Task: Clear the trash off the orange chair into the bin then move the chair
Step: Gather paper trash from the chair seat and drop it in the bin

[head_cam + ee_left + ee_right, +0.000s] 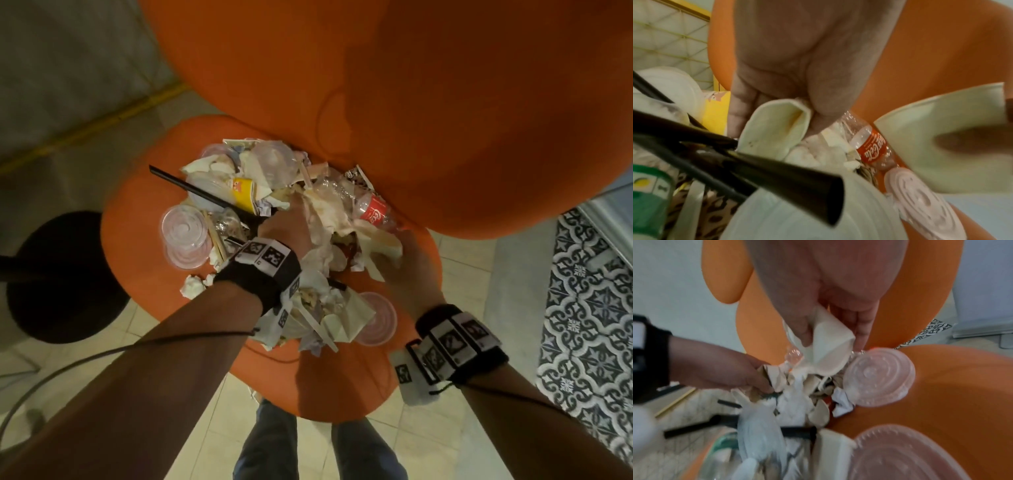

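Observation:
The orange chair [342,387] carries a heap of trash [308,240] on its seat: crumpled paper, a yellow cup [243,193], a black straw [191,188], clear plastic lids [185,236] and a Coca-Cola bottle [371,212]. My left hand [284,224] is dug into the middle of the heap. In the left wrist view its fingers and thumb [774,113] curl round a folded piece of cream paper [772,134]. My right hand [394,255] reaches in from the right. In the right wrist view it [833,337] pinches a white paper piece [828,356] beside the bottle.
A dark round object [58,274] stands on the pale tiled floor left of the chair. A black-and-white patterned rug [589,308] lies to the right. The chair's tall orange back [411,102] rises right behind the heap. My legs [267,445] stand at the seat's front edge.

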A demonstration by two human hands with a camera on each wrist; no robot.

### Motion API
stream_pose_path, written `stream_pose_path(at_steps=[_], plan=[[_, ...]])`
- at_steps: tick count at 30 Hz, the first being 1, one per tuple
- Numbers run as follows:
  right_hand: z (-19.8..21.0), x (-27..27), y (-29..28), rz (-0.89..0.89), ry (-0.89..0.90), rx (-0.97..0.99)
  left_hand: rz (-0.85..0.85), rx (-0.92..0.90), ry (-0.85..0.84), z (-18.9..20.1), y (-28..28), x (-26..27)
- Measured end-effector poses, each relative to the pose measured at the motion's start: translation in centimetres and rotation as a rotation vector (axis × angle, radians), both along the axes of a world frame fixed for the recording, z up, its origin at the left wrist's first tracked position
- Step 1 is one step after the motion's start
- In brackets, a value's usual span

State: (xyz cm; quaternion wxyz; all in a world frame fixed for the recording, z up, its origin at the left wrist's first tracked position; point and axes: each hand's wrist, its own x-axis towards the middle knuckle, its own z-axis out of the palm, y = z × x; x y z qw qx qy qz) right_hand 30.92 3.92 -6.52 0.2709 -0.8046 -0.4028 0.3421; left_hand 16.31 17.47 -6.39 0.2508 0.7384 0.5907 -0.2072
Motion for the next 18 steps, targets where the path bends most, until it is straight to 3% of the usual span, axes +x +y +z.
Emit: stream_pose_path(at_steps=[3, 10, 15, 18], plan=[[1.4, -0.2, -1.1, -0.069, 0.217, 0.037, 0.035, 0.081, -0.109, 1.4, 0.4, -0.4], [-0.1, -3.3, -5.2, 0.088, 0.155, -0.264, 0.312, 0.435, -0.483, 5.9, 0.0, -4.0], [-2.2, -4.4, -5.3, 0.104, 0.186, -0.347, 0.428, 0.424, -0.646, 6.4, -2.8, -7.8], [-2.4, -4.5, -4.8, 0.121, 0.263, -0.357, 0.414, 0.313, -0.641, 5.7, -5.9, -9.6]])
